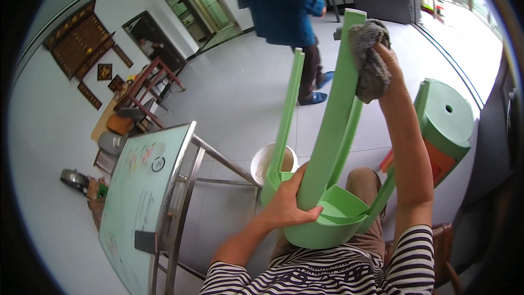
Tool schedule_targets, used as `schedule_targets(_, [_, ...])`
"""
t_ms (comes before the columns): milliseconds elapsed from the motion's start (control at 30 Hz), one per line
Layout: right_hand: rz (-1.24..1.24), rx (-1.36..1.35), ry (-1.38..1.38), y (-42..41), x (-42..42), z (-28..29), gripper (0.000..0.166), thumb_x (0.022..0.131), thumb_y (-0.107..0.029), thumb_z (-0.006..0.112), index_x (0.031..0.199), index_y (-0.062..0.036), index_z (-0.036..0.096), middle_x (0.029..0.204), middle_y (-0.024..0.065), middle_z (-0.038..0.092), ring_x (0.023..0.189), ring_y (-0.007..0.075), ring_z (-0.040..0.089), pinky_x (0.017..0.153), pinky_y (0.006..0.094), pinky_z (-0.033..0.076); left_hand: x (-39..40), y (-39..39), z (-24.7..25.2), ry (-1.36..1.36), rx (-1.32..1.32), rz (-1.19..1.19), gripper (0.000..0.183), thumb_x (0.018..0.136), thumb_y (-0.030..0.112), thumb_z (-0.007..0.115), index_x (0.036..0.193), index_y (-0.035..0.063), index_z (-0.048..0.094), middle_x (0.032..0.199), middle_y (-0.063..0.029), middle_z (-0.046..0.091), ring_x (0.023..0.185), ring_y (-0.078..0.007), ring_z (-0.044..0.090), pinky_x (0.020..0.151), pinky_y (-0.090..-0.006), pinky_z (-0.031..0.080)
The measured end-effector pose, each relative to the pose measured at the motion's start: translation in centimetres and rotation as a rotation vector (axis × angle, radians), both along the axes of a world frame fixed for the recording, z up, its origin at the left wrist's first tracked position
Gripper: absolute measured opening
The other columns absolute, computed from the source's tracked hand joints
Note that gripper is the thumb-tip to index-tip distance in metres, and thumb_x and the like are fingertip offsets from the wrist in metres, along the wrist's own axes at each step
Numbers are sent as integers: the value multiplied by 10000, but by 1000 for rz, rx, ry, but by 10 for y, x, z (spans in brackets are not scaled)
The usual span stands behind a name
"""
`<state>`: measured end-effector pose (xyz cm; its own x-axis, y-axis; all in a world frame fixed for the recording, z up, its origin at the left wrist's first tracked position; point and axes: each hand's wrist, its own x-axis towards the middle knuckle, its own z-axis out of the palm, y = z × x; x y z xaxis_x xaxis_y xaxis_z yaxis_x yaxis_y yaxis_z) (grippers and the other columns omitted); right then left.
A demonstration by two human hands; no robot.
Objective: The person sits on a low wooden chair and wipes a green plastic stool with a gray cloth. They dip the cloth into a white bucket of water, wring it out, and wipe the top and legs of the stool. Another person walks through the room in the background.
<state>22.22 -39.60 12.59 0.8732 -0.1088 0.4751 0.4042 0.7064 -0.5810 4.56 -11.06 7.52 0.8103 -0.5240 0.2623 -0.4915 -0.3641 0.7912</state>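
Observation:
A green plastic frame [331, 131] with long uprights and a rounded tray-like end rests across my lap. My left hand [286, 209] grips the base of its broad middle upright, thumb over the tray's rim. Near the far end of that upright, my right hand [387, 59] presses a bunched grey cloth [370, 61] against its right side. Beyond my knee, to the right, is a green round-topped plastic piece [448, 110] with a small hole and orange panels. A white bucket [262, 164] stands on the floor behind the frame, partly hidden by it.
A glass-topped table [139, 180] with metal legs stands close on the left. Ahead, a person in a blue top [278, 8] stands on the tiled floor. A red-brown wooden table [141, 86] is farther left, near the wall. An open doorway [458, 37] lies at the upper right.

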Motion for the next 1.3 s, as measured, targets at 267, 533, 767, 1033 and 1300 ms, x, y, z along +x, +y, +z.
schedule_targets(267, [96, -219, 276, 88, -69, -68, 282, 794, -32, 694, 1066, 37, 663, 970, 102, 706, 874, 202, 694, 791, 352, 583, 6, 18, -27, 195, 14, 189, 833, 684, 147, 738, 1425, -10, 391, 1238, -198, 593, 1125, -263, 599, 988, -369, 453])
schedule_targets(533, [171, -286, 364, 107, -124, -108, 374, 744, 36, 733, 1111, 29, 657, 1043, 82, 708, 928, 169, 678, 859, 324, 547, 16, 11, -32, 56, -44, 120, 936, 683, 79, 707, 1497, 15, 249, 1306, -214, 527, 1230, -312, 521, 1038, -395, 411])
schedule_targets(767, [297, 190, -8, 22, 20, -67, 607, 845, -273, 724, 1331, 6, 488, 1156, 175, 639, 989, 266, 676, 828, 401, 581, 9, 13, -27, 122, 8, 55, 1006, 729, 178, 746, 1524, -29, 165, 1360, -245, 480, 1272, -360, 485, 1079, -414, 366])
schedule_targets(1033, [186, -279, 390, 112, -103, -98, 265, 816, -21, 690, 1080, 0, 687, 1003, 62, 714, 900, 161, 676, 813, 325, 560, 27, 21, -42, -116, -68, 61, 1087, 882, 691, 535, 1543, -51, 96, 1445, -280, 371, 1353, -421, 382, 1122, -444, 309])
schedule_targets(1300, [-57, -1115, 240, 104, -174, -104, 376, 664, -168, 813, 968, -18, 650, 920, 137, 702, 863, 317, 681, 775, 397, 537, 33, 6, -32, -86, -46, 33, 962, 948, 665, 414, 1557, -24, 133, 1585, -217, 171, 1486, -366, 143, 1200, -463, 116])
